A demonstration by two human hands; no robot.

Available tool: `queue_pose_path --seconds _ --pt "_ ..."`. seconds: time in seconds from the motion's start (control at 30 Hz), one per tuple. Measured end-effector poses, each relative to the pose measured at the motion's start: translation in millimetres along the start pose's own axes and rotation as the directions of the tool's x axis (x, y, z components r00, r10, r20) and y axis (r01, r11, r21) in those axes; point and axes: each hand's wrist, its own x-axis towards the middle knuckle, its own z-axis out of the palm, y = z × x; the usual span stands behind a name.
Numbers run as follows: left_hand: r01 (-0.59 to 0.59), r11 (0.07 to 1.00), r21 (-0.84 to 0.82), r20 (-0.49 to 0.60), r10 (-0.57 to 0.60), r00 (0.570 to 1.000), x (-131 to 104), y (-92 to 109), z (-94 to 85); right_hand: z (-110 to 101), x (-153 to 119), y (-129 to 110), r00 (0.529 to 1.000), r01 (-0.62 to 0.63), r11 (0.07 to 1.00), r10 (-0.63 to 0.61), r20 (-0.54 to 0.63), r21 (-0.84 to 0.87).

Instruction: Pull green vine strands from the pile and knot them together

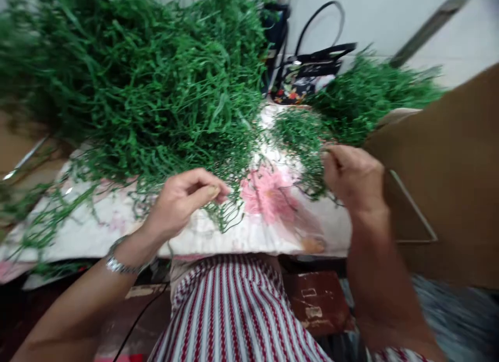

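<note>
My left hand [187,198], with a metal watch on its wrist, is in a pinch just above the cloth. Thin green plastic sprigs [224,214] with wavy ends lie right below its fingertips; whether one is between them I cannot make out. A large heap of artificial greenery [167,86] rises behind this hand. On the right, my right hand [353,175] is curled closed and a little blurred, at the edge of a smaller bunch of green sprigs [304,138]. What its fingers hold is hidden.
A white floral cloth [268,196] covers the work surface. At right stands a brown cardboard box [440,185], with another green pile [378,92] behind it. A dark flowered handbag [307,76] is by the wall. Loose sprigs [58,216] lie at left.
</note>
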Motion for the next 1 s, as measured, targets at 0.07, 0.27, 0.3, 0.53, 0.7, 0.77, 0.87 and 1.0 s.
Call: queue_pose_path --seconds 0.07,0.27,0.3,0.53,0.7,0.77,0.87,1.0 --pt "-0.025 0.994 -0.110 -0.024 0.022 0.999 10 1 5.0 10 10 11 0.996 -0.019 0.996 0.026 0.083 -0.088" --pt "-0.114 0.993 0.033 0.046 0.112 0.993 30 1 19.9 -11 -2 -92 0.927 0.115 0.667 -0.338 0.161 0.736" --pt "-0.130 0.989 0.072 0.063 0.125 0.990 32 2 22.2 -13 -6 -113 0.892 0.113 0.601 -0.412 0.186 0.791" --pt "-0.170 0.915 0.367 0.113 0.138 0.984 24 6 7.2 3 -14 -149 0.924 0.161 0.552 -0.375 0.072 0.818" --pt "-0.231 0.741 0.631 0.281 0.060 0.958 5 -2 -5.4 -7 -11 -136 0.926 0.226 0.524 -0.376 -0.015 0.821" --pt "-0.253 0.727 0.639 0.291 0.076 0.954 1 -4 -4.4 -9 -10 -138 0.929 0.260 0.520 -0.363 -0.064 0.813" --pt "-0.245 0.757 0.605 0.269 0.095 0.958 -1 -5 -1.4 -9 -9 -141 0.933 0.278 0.486 -0.343 -0.112 0.828" --pt "-0.204 0.775 0.598 0.215 0.090 0.972 -3 -6 -0.1 -9 -12 -144 0.932 0.210 0.419 -0.358 -0.051 0.883"
